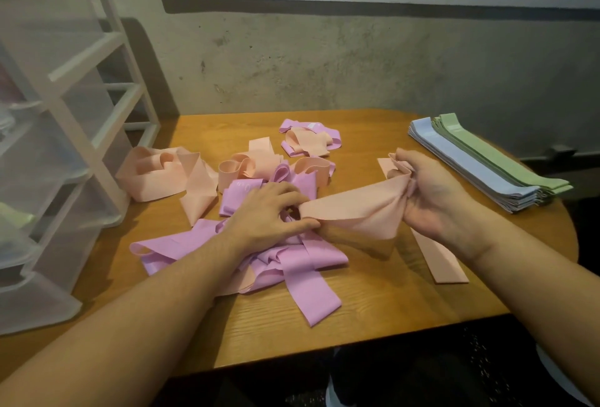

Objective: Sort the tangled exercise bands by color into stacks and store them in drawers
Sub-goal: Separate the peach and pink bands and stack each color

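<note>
The drawer unit (pixel 48 133) is cut off by the left and top edges, and what lies behind its frosted fronts is too blurred to name. The left hand (pixel 269 211) covers the knot of pink bands (pixel 292 260) beneath it. Dark writing at the top right corner is smeared and unreadable. White print on a pink band (pixel 243 184) is too small to read. Both forearms run off the bottom edge.
</note>
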